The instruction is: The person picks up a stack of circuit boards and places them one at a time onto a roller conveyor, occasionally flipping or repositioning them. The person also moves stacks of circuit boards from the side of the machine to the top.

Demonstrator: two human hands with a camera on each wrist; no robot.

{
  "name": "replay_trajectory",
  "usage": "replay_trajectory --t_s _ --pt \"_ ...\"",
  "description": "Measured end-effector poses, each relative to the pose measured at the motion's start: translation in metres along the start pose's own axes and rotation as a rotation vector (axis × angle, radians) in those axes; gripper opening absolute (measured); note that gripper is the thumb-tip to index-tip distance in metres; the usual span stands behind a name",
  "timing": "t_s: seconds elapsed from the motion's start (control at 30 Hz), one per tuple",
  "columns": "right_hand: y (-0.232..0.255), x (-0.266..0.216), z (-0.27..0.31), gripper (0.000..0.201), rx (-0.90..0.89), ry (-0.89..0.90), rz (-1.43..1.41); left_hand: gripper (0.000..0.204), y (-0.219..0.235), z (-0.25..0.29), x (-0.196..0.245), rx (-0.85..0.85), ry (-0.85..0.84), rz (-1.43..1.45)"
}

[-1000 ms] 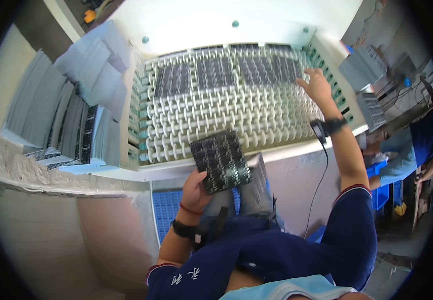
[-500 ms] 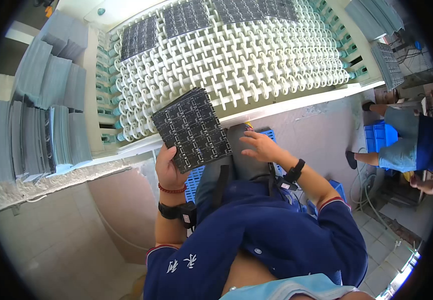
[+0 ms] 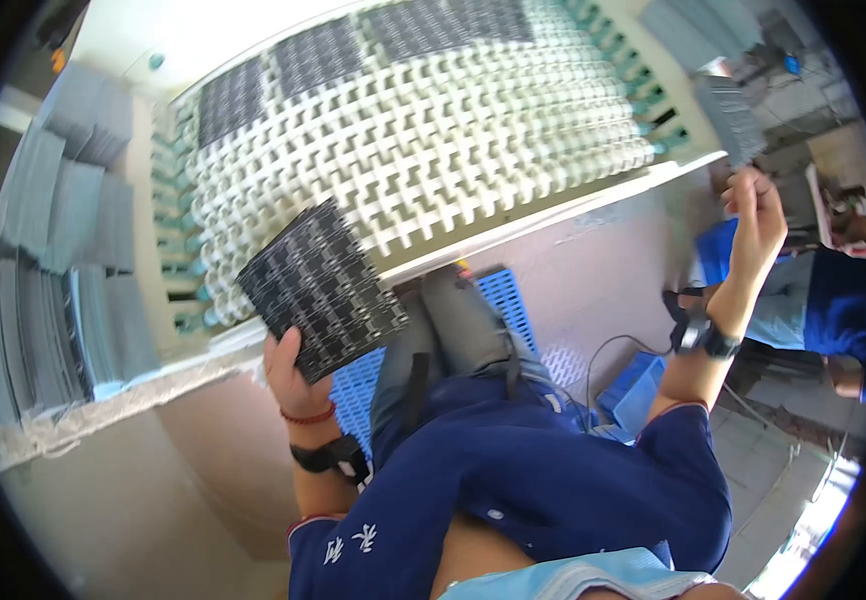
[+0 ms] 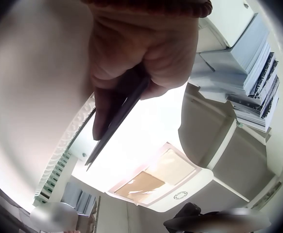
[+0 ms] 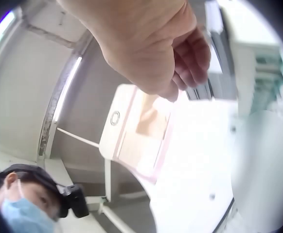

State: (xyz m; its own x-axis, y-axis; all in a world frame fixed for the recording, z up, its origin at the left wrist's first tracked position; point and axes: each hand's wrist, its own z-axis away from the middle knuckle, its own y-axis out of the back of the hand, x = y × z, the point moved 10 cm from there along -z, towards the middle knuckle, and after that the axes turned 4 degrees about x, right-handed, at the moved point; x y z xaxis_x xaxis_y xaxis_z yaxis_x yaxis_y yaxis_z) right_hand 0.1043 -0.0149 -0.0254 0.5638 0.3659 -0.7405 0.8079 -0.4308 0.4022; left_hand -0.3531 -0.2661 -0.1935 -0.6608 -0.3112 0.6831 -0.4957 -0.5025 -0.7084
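Observation:
My left hand [image 3: 296, 378] grips a stack of black patterned boards [image 3: 323, 290] at its lower left edge, thumb on top, over the near edge of the roller bed [image 3: 423, 160]. In the left wrist view the boards [image 4: 116, 127] appear edge-on between the thumb and fingers of that hand [image 4: 141, 48]. Out to the right, my right hand [image 3: 755, 225] is raised just below a grey stack [image 3: 730, 118]. Its fingers are loosely bent, and the right wrist view shows nothing held in that hand [image 5: 146, 43]. More patterned boards [image 3: 318, 52] lie in a row across the far rollers.
Tall stacks of grey boards [image 3: 23, 330] stand along the left side, with another pile [image 3: 693, 30] at the far right. Below the bed are a blue perforated crate [image 3: 505, 305] and a blue bin [image 3: 633, 388]. Another person [image 3: 803, 300] is at the right.
My right hand has moved from the rollers, past my lap, out to the right. My left hand has shifted left with its boards. The view has turned, moving the row of boards left and up.

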Motion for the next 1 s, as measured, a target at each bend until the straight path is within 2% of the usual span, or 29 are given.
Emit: replay_trajectory --t_s 0.03,0.07,0.2,0.23,0.27,0.33,0.37,0.4,0.47,0.53,0.6,0.63,0.67,0.73,0.77,0.8,0.87,0.9,0.93,1.0 --pt "0.026 0.015 -0.023 0.024 0.146 -0.023 0.028 0.039 -0.005 0.000 0.001 -0.030 -0.005 0.019" --pt "0.040 0.024 -0.041 0.027 0.218 -0.047 0.045 0.039 -0.008 0.001 -0.001 -0.056 -0.001 0.040" --pt "0.044 0.105 -0.094 0.046 0.158 -0.288 0.235 0.037 0.002 0.008 0.004 -0.025 -0.029 0.075" --pt "0.048 0.109 -0.095 0.053 0.222 -0.298 0.305 0.039 0.007 0.010 0.004 -0.063 -0.028 0.087" --pt "0.050 0.112 -0.098 0.053 0.214 -0.291 0.298 0.042 0.009 0.013 0.004 -0.098 -0.027 0.095" --pt "0.052 0.131 -0.098 0.055 0.156 -0.403 0.406 0.041 0.012 0.020 0.009 -0.070 -0.041 0.078" --pt "0.049 0.141 -0.090 0.047 0.214 -0.472 0.215 0.040 0.015 0.023 0.012 -0.046 -0.044 0.055" --pt "0.037 0.163 -0.092 0.038 0.051 -0.566 -0.021 0.040 0.019 0.026 0.016 -0.026 -0.063 0.045" --pt "0.029 0.167 -0.086 0.028 0.043 -0.637 -0.183 0.040 0.025 0.030 0.019 0.004 -0.050 0.049" --pt "0.033 0.195 -0.098 0.024 -0.016 -0.669 -0.351 0.038 0.033 0.032 0.021 0.040 -0.066 0.043" --pt "0.038 0.225 -0.107 0.023 -0.148 -0.718 -0.390 0.037 0.034 0.034 0.021 0.020 -0.049 0.069" --pt "0.036 0.209 -0.102 0.034 -0.080 -0.680 -0.428 0.035 0.033 0.036 0.022 0.015 -0.044 0.089" --pt "0.028 0.194 -0.095 0.034 -0.097 -0.681 -0.434 0.035 0.035 0.038 0.024 0.027 -0.056 0.086" --pt "0.029 0.153 -0.075 0.047 0.069 -0.697 -0.377 0.034 0.039 0.040 0.025 0.048 -0.072 0.062" --pt "0.024 0.151 -0.075 0.052 -0.024 -0.669 -0.302 0.033 0.039 0.040 0.026 0.045 -0.069 0.055" --pt "0.021 0.148 -0.075 0.052 -0.029 -0.670 -0.306 0.033 0.038 0.040 0.028 0.048 -0.074 0.053" --pt "0.019 0.143 -0.075 0.047 -0.079 -0.648 0.065 0.031 0.036 0.042 0.031 0.055 -0.056 0.029" --pt "0.020 0.152 -0.079 0.038 -0.042 -0.653 -0.009 0.030 0.032 0.042 0.034 0.051 -0.052 0.026" --pt "0.020 0.158 -0.081 0.038 -0.055 -0.654 -0.013 0.030 0.031 0.044 0.037 0.062 -0.060 0.023" --pt "0.018 0.164 -0.086 0.030 -0.063 -0.624 -0.237 0.029 0.029 0.046 0.043 0.040 -0.079 0.023"
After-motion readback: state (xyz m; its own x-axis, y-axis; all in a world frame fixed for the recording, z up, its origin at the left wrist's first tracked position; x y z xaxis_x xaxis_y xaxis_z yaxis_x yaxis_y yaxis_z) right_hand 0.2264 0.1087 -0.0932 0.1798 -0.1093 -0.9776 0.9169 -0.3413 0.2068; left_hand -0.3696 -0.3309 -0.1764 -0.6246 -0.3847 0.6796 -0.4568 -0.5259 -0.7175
